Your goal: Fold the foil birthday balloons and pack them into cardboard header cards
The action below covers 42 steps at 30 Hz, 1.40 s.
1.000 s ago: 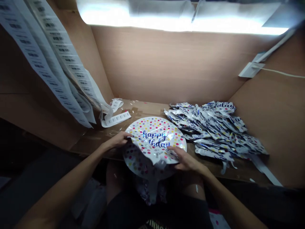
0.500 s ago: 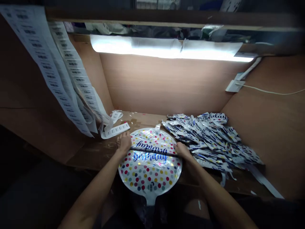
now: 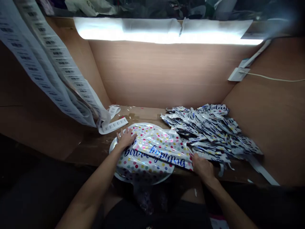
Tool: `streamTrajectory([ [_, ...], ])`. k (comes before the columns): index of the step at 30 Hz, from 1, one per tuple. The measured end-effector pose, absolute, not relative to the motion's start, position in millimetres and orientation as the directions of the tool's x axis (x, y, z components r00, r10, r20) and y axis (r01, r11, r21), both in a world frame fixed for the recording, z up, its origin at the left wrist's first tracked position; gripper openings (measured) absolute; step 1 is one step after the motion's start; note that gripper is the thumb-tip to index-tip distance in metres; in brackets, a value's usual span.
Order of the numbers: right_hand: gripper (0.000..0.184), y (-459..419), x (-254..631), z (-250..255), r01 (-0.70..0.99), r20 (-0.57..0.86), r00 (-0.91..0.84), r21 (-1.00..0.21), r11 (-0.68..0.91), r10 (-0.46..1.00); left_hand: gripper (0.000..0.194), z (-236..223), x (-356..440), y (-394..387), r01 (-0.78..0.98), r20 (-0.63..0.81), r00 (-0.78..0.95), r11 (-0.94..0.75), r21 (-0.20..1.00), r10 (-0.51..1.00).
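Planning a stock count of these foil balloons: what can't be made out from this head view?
Pile of foil balloons: overlapping layers hide the lower balloons, so they can't be counted.
Barcode label strips: codes too small and blurred to read.
Polka-dot foil balloon: its fold and the left hand hide part of the lettering.
Crumpled material below the table: too dark to identify.
Items above the lamp: cut off by the top edge.

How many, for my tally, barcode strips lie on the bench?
2: a flat white paper strip beside the polka-dot foil balloon, a curled white strip behind it; more may hide.
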State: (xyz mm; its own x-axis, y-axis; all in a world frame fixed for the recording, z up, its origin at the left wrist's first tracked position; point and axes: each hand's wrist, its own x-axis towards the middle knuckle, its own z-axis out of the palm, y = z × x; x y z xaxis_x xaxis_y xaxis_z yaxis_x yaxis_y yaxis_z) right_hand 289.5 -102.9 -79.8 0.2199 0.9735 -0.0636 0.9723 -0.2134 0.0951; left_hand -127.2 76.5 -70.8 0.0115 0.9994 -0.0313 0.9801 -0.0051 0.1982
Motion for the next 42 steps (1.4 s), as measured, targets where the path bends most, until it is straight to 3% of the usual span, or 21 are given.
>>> streamTrajectory([
  [3,0.037,-135,294,-87,0.973,-0.043,0.215,0.096,-0.210,0.976,0.077,-54,-84,78,0.953,-0.057,0.184,-0.164,0.254,0.981],
  [6,0.038,-145,288,-89,0.966,-0.011,0.254,0.050,-0.253,0.967,0.080,-46,-36,72,0.907,-0.228,0.357,-0.278,0.316,0.906],
  [9,0.039,-143,288,-88,0.962,0.036,0.271,-0.031,-0.270,0.962,0.045,-39,-12,63,0.874,-0.314,0.441,-0.323,0.363,0.841],
  [11,0.036,-133,292,-81,0.972,0.159,0.222,-0.120,-0.204,0.962,0.028,-28,-12,56,0.841,-0.314,0.496,-0.360,0.403,0.809],
  [13,0.042,-113,296,-60,0.977,0.323,0.109,-0.211,-0.041,0.940,0.023,-8,-19,46,0.786,-0.231,0.563,-0.429,0.444,0.793],
  [16,0.088,-71,299,-4,0.920,0.461,-0.113,-0.285,0.267,0.880,0.021,37,-38,23,0.665,0.074,0.644,-0.606,0.436,0.761],
  [17,0.094,-58,298,18,0.886,0.468,-0.180,-0.305,0.350,0.865,0.022,53,-46,14,0.629,0.169,0.661,-0.663,0.406,0.731],
  [18,0.088,-48,297,37,0.843,0.461,-0.262,-0.318,0.433,0.848,0.023,67,-55,3,0.593,0.226,0.689,-0.715,0.371,0.688],
  [21,0.034,-44,284,65,0.714,0.420,-0.503,-0.291,0.637,0.755,0.022,85,-81,-31,0.478,0.296,0.793,-0.844,0.242,0.533],
  [22,0.024,-52,278,60,0.679,0.409,-0.562,-0.268,0.683,0.719,0.021,79,-90,-42,0.446,0.310,0.816,-0.873,0.200,0.488],
  [26,0.021,-103,259,-21,0.620,0.396,-0.668,-0.170,0.766,0.629,0.020,0,-119,-78,0.430,0.317,0.834,-0.892,0.142,0.452],
  [29,0.023,-125,254,-84,0.667,0.376,-0.614,-0.223,0.711,0.694,0.021,-55,-131,-82,0.539,0.212,0.771,-0.793,0.282,0.600],
  [31,0.028,-123,250,-102,0.804,0.315,-0.436,-0.285,0.522,0.843,0.024,-65,-132,-68,0.708,0.051,0.633,-0.603,0.368,0.773],
  [33,0.033,-111,245,-104,0.925,0.207,-0.206,-0.277,0.260,0.956,0.024,-55,-123,-42,0.863,-0.146,0.443,-0.377,0.337,0.885],
  [34,0.035,-104,242,-102,0.954,0.154,-0.125,-0.252,0.161,0.980,0.022,-46,-114,-27,0.905,-0.232,0.382,-0.311,0.291,0.894],
  [36,0.035,-92,236,-96,0.975,0.078,-0.070,-0.207,0.085,0.994,0.018,-31,-90,3,0.914,-0.270,0.372,-0.301,0.272,0.888],
  [38,0.035,-89,233,-94,0.978,0.050,-0.075,-0.193,0.084,0.996,0.033,-22,-63,26,0.884,-0.274,0.428,-0.336,0.324,0.861],
  [40,0.036,-95,234,-94,0.977,0.075,-0.052,-0.200,0.066,0.996,0.047,-20,-40,39,0.848,-0.322,0.488,-0.352,0.396,0.811],
  [42,0.034,-108,238,-93,0.963,0.193,0.020,-0.266,0.033,0.981,0.040,-18,-27,41,0.813,-0.377,0.538,-0.347,0.467,0.754],
])
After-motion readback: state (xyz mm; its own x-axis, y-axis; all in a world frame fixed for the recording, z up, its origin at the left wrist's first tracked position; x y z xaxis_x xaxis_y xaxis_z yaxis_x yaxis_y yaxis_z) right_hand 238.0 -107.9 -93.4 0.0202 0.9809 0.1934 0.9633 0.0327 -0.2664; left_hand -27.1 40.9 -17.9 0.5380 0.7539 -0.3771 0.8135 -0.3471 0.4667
